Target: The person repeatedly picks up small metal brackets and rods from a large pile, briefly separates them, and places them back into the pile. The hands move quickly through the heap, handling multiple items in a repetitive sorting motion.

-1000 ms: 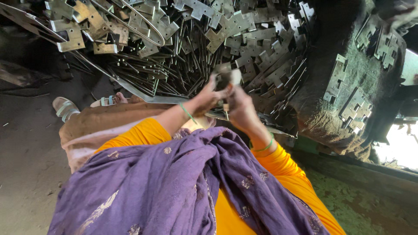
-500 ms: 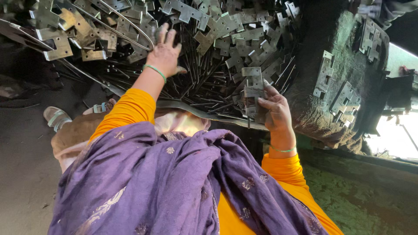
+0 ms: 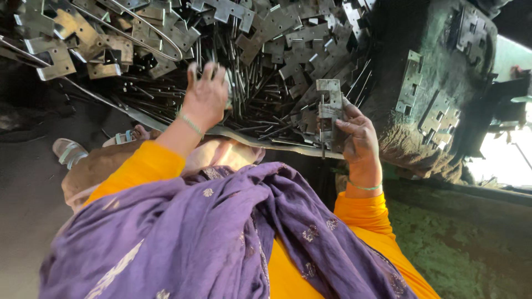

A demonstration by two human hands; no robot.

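Head view catches the gathering step: the right hand (image 3: 359,135) grips a grey metal hinge plate (image 3: 329,105) upright at the near edge of the pile, while the left hand (image 3: 206,95), fingers spread wide, presses into the thin steel pins (image 3: 260,83). Closing on one pin calls for a fine pinch, I judge; no packages, labels or signs show.

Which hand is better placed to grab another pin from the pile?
Left, probably. The left hand is spread over the loose metal pins, while the right hand is closed on a metal hinge plate off to the side.
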